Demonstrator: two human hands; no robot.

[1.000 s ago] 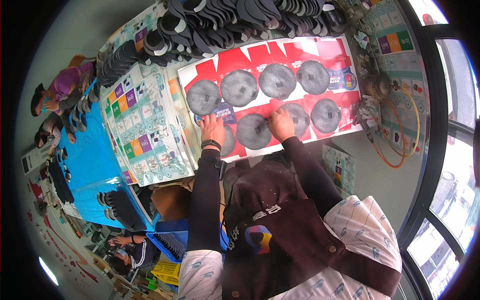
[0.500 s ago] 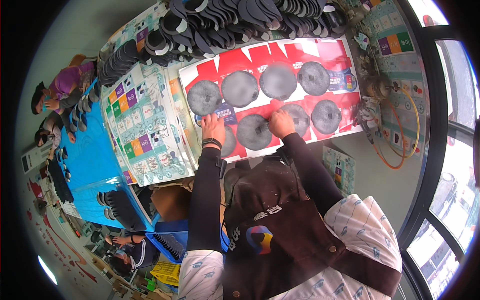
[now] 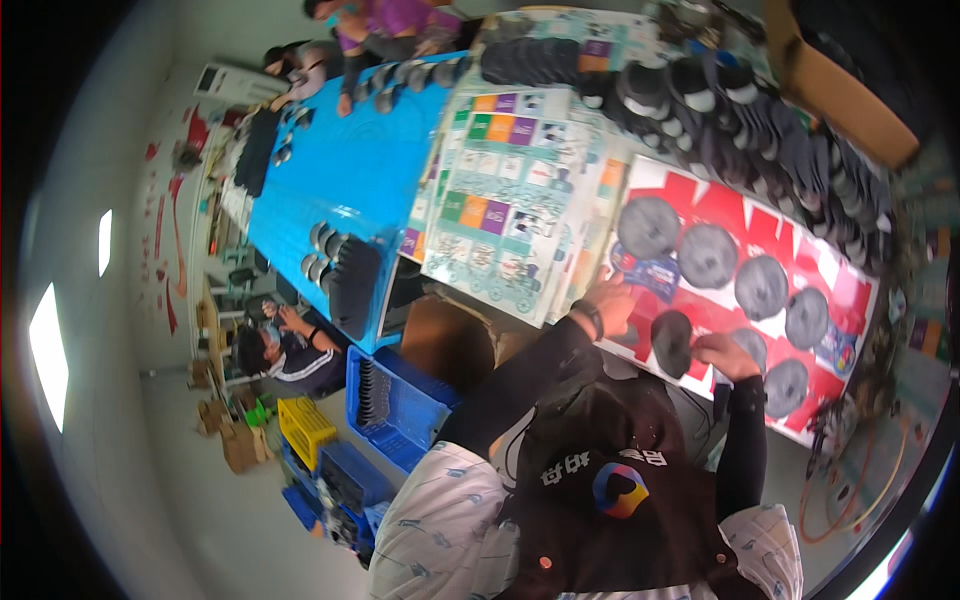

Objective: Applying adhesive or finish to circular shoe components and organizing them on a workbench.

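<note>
Round grey felt-like pads lie in two rows on a red-and-white printed sheet (image 3: pixel 735 204). My right hand (image 3: pixel 728 357) has its fingers bent together at the right edge of a dark grey pad (image 3: pixel 671 343) in the near row. That pad looks narrower than the others, perhaps tilted. Part of another grey pad (image 3: pixel 750 345) shows behind the same hand. My left hand (image 3: pixel 607 302) rests at the sheet's left end, fingers extended and somewhat blurred, below a far-row pad (image 3: pixel 648 227). Whatever lies under its palm is hidden.
Stacked dark curved pieces (image 3: pixel 760 135) line the sheet's far side, beside a cardboard box (image 3: pixel 850 85). Printed sheets (image 3: pixel 500 215) cover the table leftward. Past them is a blue table (image 3: pixel 340 165) with people around it. Blue crates (image 3: pixel 395 405) stand at my left; hoses (image 3: pixel 860 500) hang right.
My view has swung left, so the sheet and hands appear farther right and turned. The right hand keeps at the same pad, which now looks narrower. The left hand stays at the sheet's left end.
</note>
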